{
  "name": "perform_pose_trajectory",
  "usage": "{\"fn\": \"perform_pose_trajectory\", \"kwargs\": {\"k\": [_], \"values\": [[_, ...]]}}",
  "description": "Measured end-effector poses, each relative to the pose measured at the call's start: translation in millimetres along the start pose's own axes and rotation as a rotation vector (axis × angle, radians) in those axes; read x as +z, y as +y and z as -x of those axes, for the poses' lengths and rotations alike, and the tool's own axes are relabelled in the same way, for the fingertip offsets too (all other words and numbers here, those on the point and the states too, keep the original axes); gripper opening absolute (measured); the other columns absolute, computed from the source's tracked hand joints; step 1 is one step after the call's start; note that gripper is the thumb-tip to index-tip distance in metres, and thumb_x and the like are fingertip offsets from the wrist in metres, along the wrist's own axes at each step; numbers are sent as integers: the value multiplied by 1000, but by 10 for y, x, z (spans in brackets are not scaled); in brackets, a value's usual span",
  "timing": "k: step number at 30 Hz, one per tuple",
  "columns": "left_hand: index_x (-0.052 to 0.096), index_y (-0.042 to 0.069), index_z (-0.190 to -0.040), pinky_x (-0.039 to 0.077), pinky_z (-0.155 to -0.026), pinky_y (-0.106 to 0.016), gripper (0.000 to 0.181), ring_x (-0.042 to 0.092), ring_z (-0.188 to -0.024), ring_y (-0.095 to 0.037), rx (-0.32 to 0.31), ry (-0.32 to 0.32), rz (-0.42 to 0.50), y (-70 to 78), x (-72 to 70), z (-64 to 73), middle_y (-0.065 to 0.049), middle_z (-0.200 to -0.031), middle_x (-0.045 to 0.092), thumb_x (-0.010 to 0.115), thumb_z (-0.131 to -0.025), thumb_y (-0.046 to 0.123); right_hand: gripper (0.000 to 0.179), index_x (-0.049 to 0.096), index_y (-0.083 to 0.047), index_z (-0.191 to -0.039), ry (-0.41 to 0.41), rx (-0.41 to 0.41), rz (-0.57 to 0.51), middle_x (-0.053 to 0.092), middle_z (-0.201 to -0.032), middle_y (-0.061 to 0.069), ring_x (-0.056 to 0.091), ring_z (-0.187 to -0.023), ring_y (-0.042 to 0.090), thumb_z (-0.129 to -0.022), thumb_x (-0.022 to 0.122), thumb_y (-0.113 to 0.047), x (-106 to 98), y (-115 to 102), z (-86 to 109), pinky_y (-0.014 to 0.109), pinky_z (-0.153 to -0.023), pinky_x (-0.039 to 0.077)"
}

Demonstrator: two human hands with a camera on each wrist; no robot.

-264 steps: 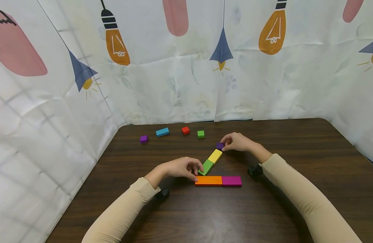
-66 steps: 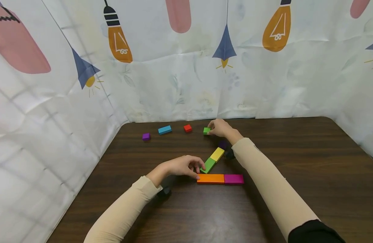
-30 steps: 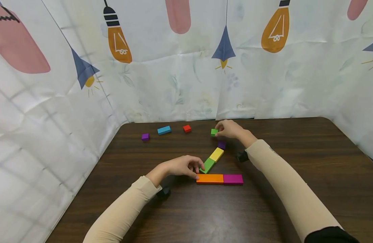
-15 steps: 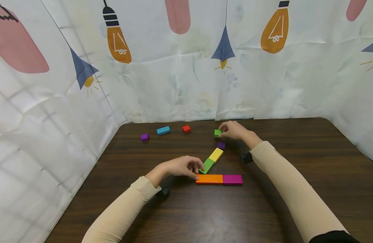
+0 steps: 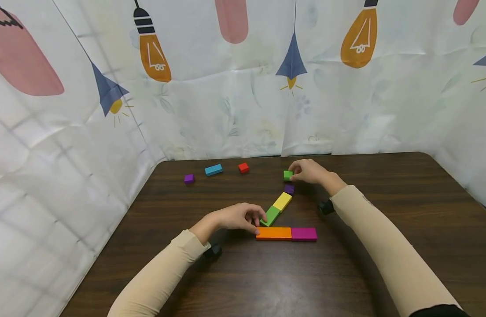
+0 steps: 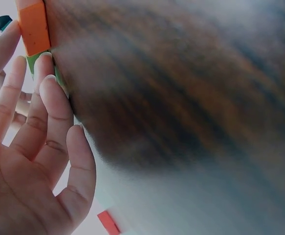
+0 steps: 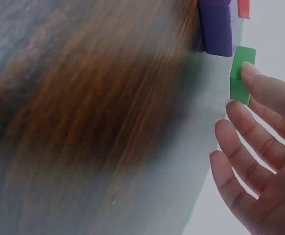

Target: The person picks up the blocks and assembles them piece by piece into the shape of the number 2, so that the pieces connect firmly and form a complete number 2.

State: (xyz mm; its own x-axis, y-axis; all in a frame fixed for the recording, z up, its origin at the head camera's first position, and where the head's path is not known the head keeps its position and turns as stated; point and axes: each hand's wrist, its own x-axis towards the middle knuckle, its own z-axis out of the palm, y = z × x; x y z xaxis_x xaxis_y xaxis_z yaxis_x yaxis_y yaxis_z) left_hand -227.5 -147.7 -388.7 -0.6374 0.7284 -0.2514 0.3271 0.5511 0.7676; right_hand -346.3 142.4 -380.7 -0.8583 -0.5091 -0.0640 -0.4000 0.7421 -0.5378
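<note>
In the head view my right hand pinches a small green block between thumb and fingertips, just behind a small dark purple block. The right wrist view shows the thumb on this green block, apart from the purple block. My left hand rests low over the table. Its thumb touches the left end of an orange block, and a fingertip lies on a longer green block. A yellow block continues the green one in a slanted row up to the purple block.
A magenta block lies end to end with the orange one. Toward the back of the dark wooden table lie a red block, a blue block and a violet block. A printed curtain hangs behind.
My right hand let go of the dark purple block at the row's end, took the small green block at the back and moved it right, behind the purple one. My left hand stayed put.
</note>
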Motion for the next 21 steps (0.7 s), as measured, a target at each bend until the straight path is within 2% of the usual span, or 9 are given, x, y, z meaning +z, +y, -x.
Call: {"fn": "perform_pose_trajectory", "kwargs": {"k": [7,21], "values": [[67,10,-119,45,-73,-25,29,54,-77,-13,8,1,-2,-1,-6,2,2,-93,63,77,-93,8,39,63,6,-128,-8,-19,-2,67,-104,16,60,-91,28,-98,71,-17,3,47,16,44,-83,50],[67,9,-119,45,-72,-25,29,54,-76,-12,3,-5,2,5,-9,-5,2,-93,64,78,-92,8,36,66,3,-126,-28,-24,7,68,-102,13,59,-89,26,-97,72,-17,37,72,22,42,-84,50]]}}
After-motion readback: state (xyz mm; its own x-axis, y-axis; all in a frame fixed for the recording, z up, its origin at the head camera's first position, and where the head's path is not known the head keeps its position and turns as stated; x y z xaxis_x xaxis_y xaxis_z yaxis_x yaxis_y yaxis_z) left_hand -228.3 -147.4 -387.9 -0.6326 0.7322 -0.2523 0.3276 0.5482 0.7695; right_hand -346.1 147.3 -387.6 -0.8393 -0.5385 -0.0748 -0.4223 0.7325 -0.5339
